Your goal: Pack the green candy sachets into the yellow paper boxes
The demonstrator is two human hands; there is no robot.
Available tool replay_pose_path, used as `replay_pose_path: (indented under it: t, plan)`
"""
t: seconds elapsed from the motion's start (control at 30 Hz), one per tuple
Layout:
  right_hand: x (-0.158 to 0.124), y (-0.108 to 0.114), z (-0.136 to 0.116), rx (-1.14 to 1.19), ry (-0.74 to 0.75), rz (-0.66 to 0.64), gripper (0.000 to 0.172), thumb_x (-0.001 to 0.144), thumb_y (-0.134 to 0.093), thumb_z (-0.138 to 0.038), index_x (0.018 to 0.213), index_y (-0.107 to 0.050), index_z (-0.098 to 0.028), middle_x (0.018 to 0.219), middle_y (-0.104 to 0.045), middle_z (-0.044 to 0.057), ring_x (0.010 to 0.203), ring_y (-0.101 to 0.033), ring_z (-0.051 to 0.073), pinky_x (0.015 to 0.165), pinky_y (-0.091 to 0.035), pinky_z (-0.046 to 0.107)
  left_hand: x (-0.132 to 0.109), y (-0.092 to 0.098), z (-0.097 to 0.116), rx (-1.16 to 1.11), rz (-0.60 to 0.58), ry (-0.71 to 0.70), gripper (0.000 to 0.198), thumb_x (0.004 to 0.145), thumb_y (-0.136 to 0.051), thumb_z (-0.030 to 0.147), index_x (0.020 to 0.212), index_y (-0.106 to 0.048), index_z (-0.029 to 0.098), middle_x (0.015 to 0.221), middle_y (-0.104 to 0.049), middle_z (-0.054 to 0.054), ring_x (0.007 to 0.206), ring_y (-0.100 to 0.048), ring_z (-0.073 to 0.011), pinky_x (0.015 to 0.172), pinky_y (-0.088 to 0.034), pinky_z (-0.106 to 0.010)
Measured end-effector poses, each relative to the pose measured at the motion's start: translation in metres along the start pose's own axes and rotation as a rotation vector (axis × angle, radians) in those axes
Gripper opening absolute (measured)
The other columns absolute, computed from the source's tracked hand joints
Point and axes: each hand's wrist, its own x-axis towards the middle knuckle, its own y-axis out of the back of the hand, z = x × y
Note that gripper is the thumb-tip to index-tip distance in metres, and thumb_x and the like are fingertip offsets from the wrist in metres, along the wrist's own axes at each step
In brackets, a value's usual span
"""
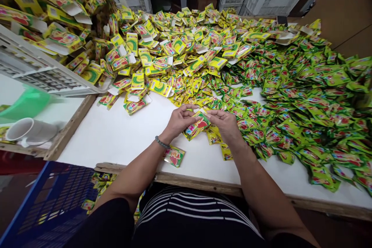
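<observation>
Both my hands meet over one small yellow-and-green candy box (195,127) with a watermelon picture, held tilted above the white table. My left hand (181,119), with a beaded bracelet at the wrist, pinches its upper left side. Fingers of my right hand (225,123) close on the upper right end, where a white flap shows. Another candy box (174,156) lies flat on the table just below my left wrist. Yellow sachets (214,135) rest under and beside my right hand. A wide heap of green watermelon sachets (290,124) spreads to the right of it.
Yellow candy boxes (138,81), many with open flaps, pile across the back. More spill from a tipped white crate (55,71) at left. A white mug (31,131) lies on its side there. A blue basket (58,201) with sachets stands below the wooden table edge (200,184).
</observation>
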Motion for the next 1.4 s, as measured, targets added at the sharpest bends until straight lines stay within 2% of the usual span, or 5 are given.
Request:
replay_pose_path:
  t: [0.3, 0.87, 1.13, 1.23, 1.4]
  plan:
    - [0.005, 0.013, 0.003, -0.012, -0.009, -0.14, 0.032, 0.063, -0.078, -0.05, 0.081, -0.078, -0.024, 0.079, -0.076, 0.002, 0.075, -0.068, 0.02, 0.079, -0.054, 0.04, -0.001, 0.003, 0.0, 0.01, -0.055, -0.041, 0.053, 0.063, -0.082, 0.039, 0.107, -0.066, 0.013, 0.076, -0.07, -0.001, 0.064, -0.063, -0.0105, 0.063, -0.049, -0.023]
    - [-0.019, -0.016, 0.009, -0.347, 0.398, -0.033, 0.041, 0.085, -0.06, -0.046, 0.12, -0.067, -0.024, 0.121, -0.065, 0.01, 0.112, -0.06, 0.024, 0.097, -0.048, 0.04, -0.001, 0.001, 0.0, -0.054, 0.073, -0.105, 0.058, 0.062, -0.082, 0.043, 0.108, -0.064, 0.012, 0.066, -0.066, 0.002, 0.056, -0.059, -0.0088, 0.056, -0.045, -0.021]
    - [-0.013, -0.016, 0.013, -0.469, 0.539, -0.125, 0.037, 0.092, -0.051, -0.045, 0.12, -0.067, -0.027, 0.118, -0.068, 0.006, 0.115, -0.057, 0.023, 0.103, -0.042, 0.043, -0.003, 0.008, 0.01, 0.065, 0.03, -0.049, 0.064, 0.064, -0.08, 0.045, 0.114, -0.055, 0.013, 0.055, -0.056, 0.007, 0.042, -0.042, -0.0037, 0.043, -0.027, -0.017]
    - [-0.001, -0.007, 0.015, -0.508, 0.511, -0.069, 0.037, 0.094, -0.044, -0.045, 0.105, -0.073, -0.025, 0.107, -0.073, 0.006, 0.106, -0.061, 0.022, 0.096, -0.046, 0.042, -0.007, 0.02, 0.024, 0.263, -0.112, 0.071, 0.055, 0.068, -0.077, 0.044, 0.109, -0.054, 0.015, 0.049, -0.049, 0.01, 0.038, -0.031, -0.003, 0.041, -0.019, -0.018]
    - [0.034, 0.023, 0.021, -0.76, 0.415, 0.371, 0.038, 0.088, -0.047, -0.034, 0.114, -0.068, -0.016, 0.108, -0.071, 0.012, 0.104, -0.06, 0.027, 0.096, -0.044, 0.045, -0.014, 0.036, 0.05, 0.803, -0.755, 0.305, 0.04, 0.067, -0.077, 0.038, 0.098, -0.063, 0.017, 0.059, -0.064, 0.003, 0.048, -0.048, -0.0081, 0.049, -0.032, -0.02]
